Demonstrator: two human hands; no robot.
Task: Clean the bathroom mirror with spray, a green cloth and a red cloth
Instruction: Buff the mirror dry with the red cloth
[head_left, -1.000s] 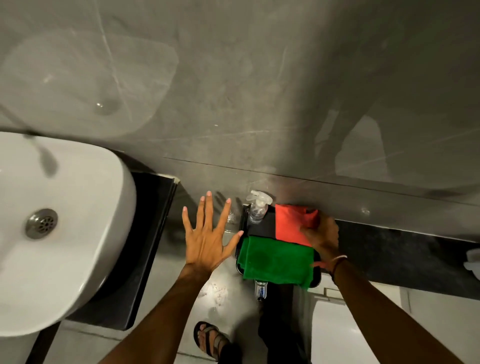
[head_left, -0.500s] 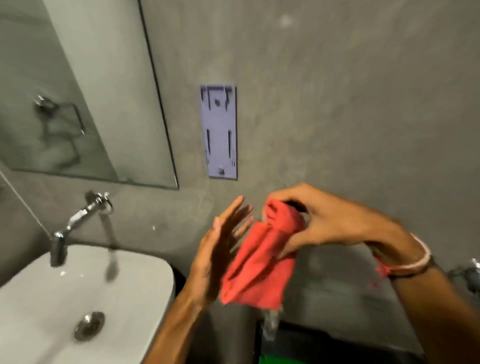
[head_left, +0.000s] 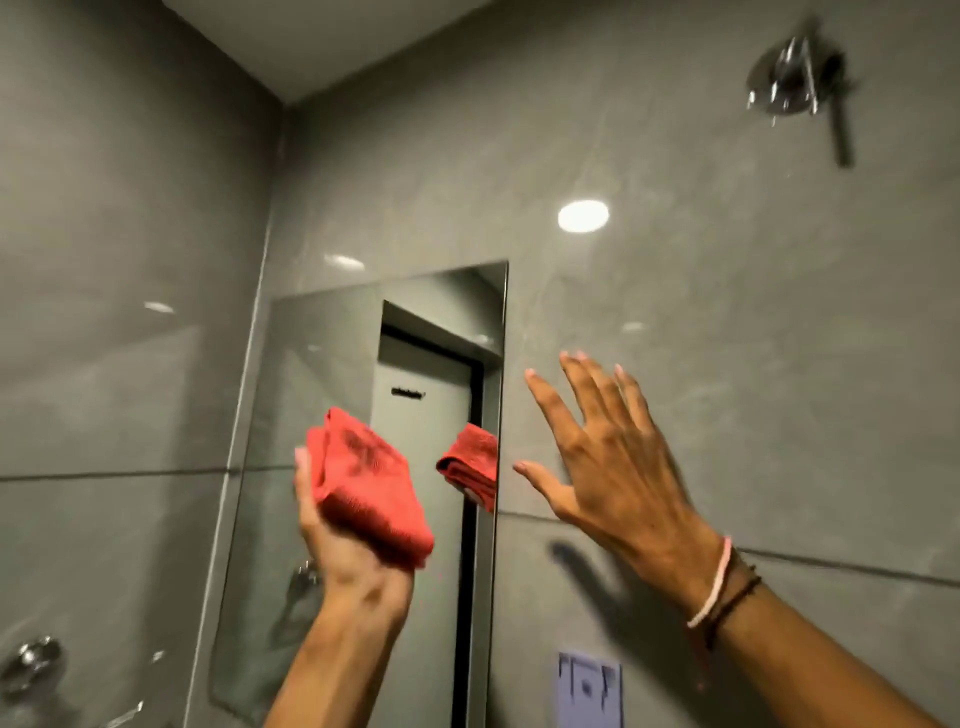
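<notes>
The rectangular mirror hangs on the grey tiled wall, left of centre. My left hand is raised in front of its lower half and holds the folded red cloth; the cloth's reflection shows near the mirror's right edge. My right hand is lifted beside the mirror's right edge, fingers spread, holding nothing, over the bare wall. The spray bottle and the green cloth are out of view.
A chrome wall fitting sticks out at the top right. A pale purple wall bracket is fixed below my right hand. Another chrome fixture sits low on the left wall. The mirror reflects a door.
The red cloth passed from my right hand to my left. Both hands rose, and my view swung up from the basin to the mirror.
</notes>
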